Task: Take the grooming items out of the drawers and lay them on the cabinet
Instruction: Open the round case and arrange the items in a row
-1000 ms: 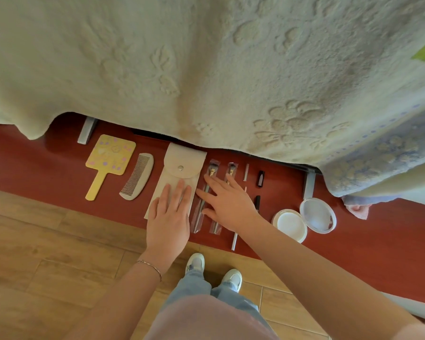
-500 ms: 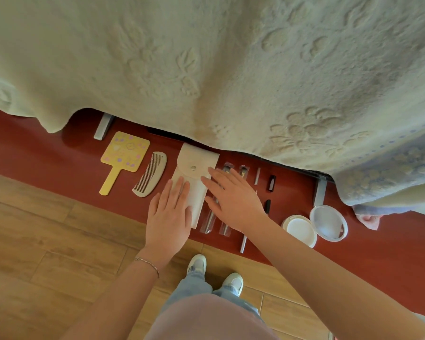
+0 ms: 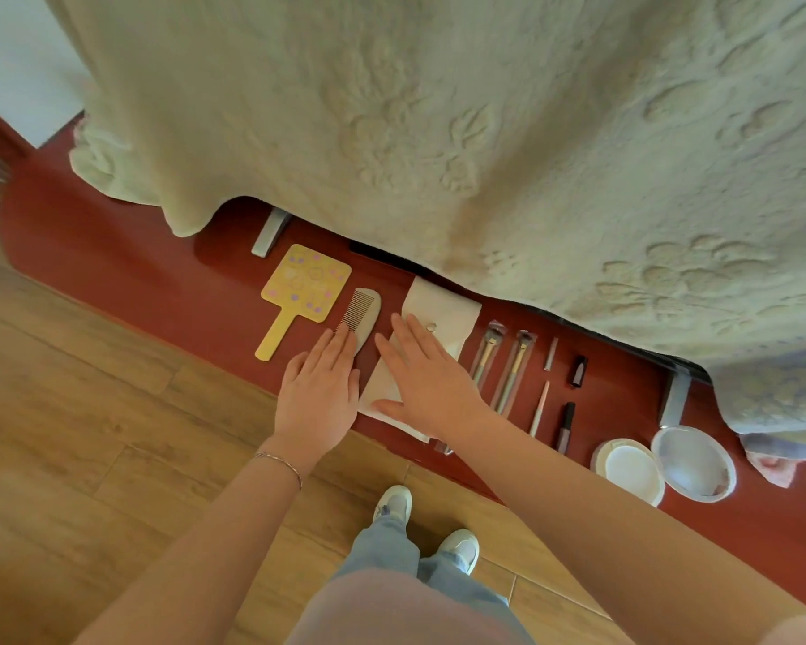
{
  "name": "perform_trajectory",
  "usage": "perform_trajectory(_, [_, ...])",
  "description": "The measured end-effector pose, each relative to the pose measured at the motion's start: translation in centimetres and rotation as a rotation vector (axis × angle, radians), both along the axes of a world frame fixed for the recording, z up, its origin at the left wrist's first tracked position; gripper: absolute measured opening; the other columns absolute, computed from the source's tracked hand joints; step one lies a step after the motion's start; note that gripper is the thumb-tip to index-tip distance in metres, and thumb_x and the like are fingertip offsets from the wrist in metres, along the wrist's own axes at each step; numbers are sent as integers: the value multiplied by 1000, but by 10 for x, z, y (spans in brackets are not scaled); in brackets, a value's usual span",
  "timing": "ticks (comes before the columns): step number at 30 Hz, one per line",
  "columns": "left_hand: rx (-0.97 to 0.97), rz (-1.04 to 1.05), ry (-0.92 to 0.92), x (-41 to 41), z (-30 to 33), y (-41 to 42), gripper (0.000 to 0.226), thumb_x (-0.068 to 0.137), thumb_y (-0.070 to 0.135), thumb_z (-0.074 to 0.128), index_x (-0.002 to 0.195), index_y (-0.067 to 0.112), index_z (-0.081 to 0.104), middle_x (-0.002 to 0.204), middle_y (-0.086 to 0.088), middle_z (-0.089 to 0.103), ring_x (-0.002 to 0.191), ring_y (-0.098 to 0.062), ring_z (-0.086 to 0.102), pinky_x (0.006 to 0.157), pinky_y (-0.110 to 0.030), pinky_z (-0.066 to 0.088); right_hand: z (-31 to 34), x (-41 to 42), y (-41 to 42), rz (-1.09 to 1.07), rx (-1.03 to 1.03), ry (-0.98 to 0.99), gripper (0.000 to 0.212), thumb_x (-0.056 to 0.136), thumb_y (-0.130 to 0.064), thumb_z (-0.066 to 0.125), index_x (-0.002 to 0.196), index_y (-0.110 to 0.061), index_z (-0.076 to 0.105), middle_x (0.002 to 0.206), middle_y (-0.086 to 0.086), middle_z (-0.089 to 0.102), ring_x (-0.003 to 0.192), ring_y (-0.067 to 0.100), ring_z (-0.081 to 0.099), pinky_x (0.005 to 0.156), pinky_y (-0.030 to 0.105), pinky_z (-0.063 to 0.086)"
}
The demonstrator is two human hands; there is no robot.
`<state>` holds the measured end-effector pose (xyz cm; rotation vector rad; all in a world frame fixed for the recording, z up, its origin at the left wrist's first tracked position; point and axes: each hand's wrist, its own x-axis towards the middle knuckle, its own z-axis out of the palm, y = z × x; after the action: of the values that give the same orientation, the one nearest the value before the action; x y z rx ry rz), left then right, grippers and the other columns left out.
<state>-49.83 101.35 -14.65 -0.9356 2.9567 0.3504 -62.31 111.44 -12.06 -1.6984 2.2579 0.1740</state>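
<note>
On the red cabinet (image 3: 126,272), the left hand (image 3: 319,393) lies flat, fingers apart, on the comb (image 3: 361,316) while the right hand (image 3: 426,374) presses open-palmed on the white pouch (image 3: 443,314), apparently squaring both into the row.

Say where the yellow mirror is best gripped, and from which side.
Probably by the handle of the mirror. It lies flat, with the narrow handle pointing toward the near edge and nothing on its left. Come from the near-left and pinch the handle's sides; the comb crowds the right.
</note>
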Motion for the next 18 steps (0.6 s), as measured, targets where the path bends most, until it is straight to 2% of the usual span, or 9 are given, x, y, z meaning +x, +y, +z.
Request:
perform_trajectory(8, [19,2,17,2,-6,2,55,89,32,25,135,10,44,142,-6,45,131,-20,42,98,-43,41,-1,0,-2,-15,-3,-33,84,89,-58,41,149,-11,5,157,14,-6,144,27,-12,116,38,-3])
perform_trajectory(15, [-9,146,15,10,-8,-28,51,95,26,40,143,13,30,152,-9,28,140,-30,21,108,-53,23,-5,0,-4,-24,14,-46,84,90,-59,38,149,-11,2,157,13,-8,143,27,-15,116,38,-4])
perform_trajectory(18, [48,220,8,12,-11,-35,55,95,27,40,145,11,24,154,-13,20,142,-31,13,112,-51,17,-5,1,-3,-20,1,-49,83,90,-58,38,149,-10,4,157,13,-6,143,27,-14,116,38,-5])
